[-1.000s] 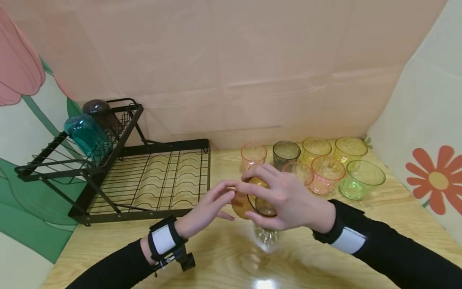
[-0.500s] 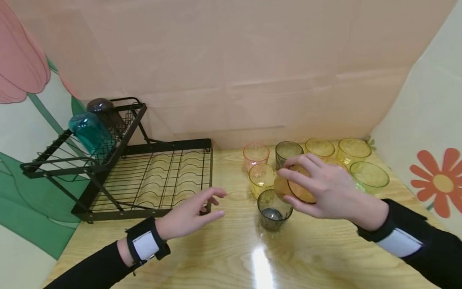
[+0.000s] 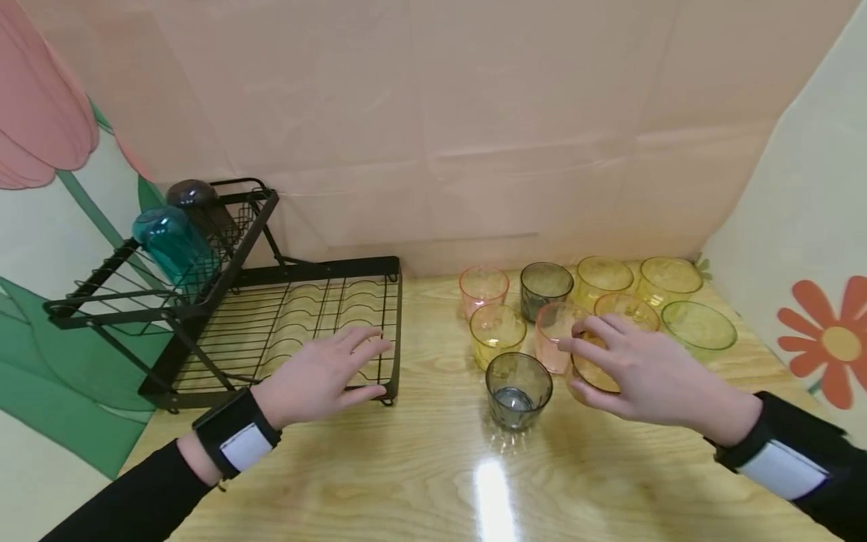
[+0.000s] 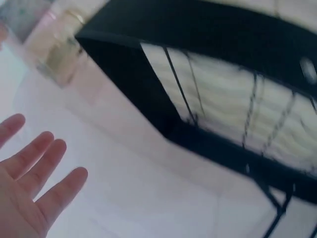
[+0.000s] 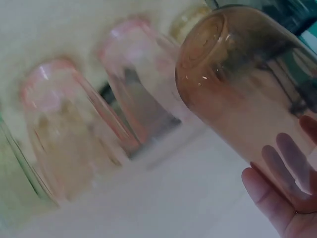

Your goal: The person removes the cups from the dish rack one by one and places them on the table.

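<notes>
My right hand (image 3: 646,369) holds an amber glass (image 5: 233,84), thumb on one side and fingers on the other. In the head view, that hand partly hides the amber glass, low in front of the right-hand group of glasses. A smoky grey glass (image 3: 518,395) stands upright to its left, nearest the front. Behind this are a yellow glass (image 3: 497,335) and a pink glass (image 3: 552,339). My left hand (image 3: 321,376) holds nothing, its fingers spread over the front right corner of the black dish rack (image 3: 398,316).
A teal glass (image 3: 172,245) and a dark purple glass (image 3: 199,203) lie tilted upside down on the rack's raised tier. Along the back of the wooden table (image 3: 379,482) stand more glasses, including a dark one (image 3: 545,290) and a green one (image 3: 701,327). A pink wall (image 3: 474,135) rises behind.
My left hand has left the amber glass and moved left to the rack. My right hand has carried the amber glass rightward and lower, uncovering the smoky grey and yellow glasses.
</notes>
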